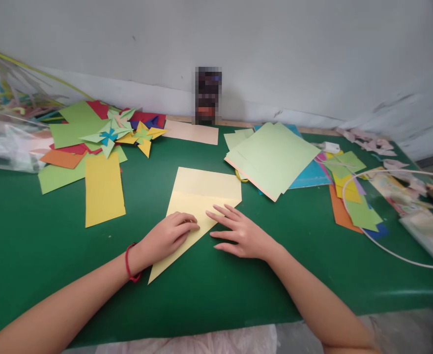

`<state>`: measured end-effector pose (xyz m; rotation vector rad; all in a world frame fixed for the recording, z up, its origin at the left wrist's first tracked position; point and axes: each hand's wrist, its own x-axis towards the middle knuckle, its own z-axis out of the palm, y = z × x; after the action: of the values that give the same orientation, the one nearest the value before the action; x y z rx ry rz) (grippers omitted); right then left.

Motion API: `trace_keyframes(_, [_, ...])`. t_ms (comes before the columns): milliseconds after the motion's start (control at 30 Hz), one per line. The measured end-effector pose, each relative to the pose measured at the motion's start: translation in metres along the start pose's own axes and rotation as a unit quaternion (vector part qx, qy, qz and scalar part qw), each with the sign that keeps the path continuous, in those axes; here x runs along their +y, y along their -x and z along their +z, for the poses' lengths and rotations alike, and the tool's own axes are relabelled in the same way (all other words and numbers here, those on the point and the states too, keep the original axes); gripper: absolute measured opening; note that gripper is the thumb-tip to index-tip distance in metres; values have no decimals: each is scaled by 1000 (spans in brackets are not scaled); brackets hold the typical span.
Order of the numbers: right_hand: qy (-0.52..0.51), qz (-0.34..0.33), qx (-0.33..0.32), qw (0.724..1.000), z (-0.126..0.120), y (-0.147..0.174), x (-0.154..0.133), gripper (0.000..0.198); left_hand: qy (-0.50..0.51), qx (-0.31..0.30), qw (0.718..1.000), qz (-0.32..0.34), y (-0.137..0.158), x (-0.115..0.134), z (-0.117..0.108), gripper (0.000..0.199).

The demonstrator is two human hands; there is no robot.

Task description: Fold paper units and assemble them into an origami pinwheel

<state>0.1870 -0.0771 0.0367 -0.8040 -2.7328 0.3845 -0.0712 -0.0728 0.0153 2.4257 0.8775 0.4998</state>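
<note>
A pale yellow sheet of paper (pixel 205 189) lies on the green table, folded along a slanting lower edge, with a long point toward me. A faint crease crosses its upper part. My left hand (pixel 172 236), a red cord around its wrist, rests on the sheet's left side with fingers loosely bent and not gripping; its thumb is mostly hidden. My right hand (pixel 238 232) is open, fingers spread, its upper fingertips over the slanting edge and the lower ones over the green tabletop.
Folded paper flowers (pixel 142 135) and coloured sheets lie at the left, near a yellow strip (pixel 104 189). Light green sheets (pixel 273 157) are stacked right of centre. Paper scraps (pixel 349 187) and a white cable (pixel 343 196) lie at the right. A blurred-out upright object (pixel 208 96) leans on the wall.
</note>
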Motion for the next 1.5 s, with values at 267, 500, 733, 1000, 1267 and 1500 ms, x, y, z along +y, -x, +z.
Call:
trace_keyframes(267, [48,66,8,997,14,-1,6,33,114,7,989,-91,-1,1,-8,29])
trace_keyframes(500, [-47,99,85,990,8,6,23,31,46,198,972,-119,9,-26,-20,34])
trace_keyframes(733, [-102,82,74,989,4,7,23,32,-29,181,981,-63,7,-35,-25,50])
trace_keyframes(1000, [-136,68,101,983,9,10,25,19,-6,88,995,51,11,-42,-18,39])
trace_keyframes(1267, [-71,149,139,976,14,17,44,25,-36,59,996,49,9,-43,-18,40])
trace_keyframes(1500, [-12,147,143,979,15,16,42,23,-86,52,994,32,7,-38,-19,41])
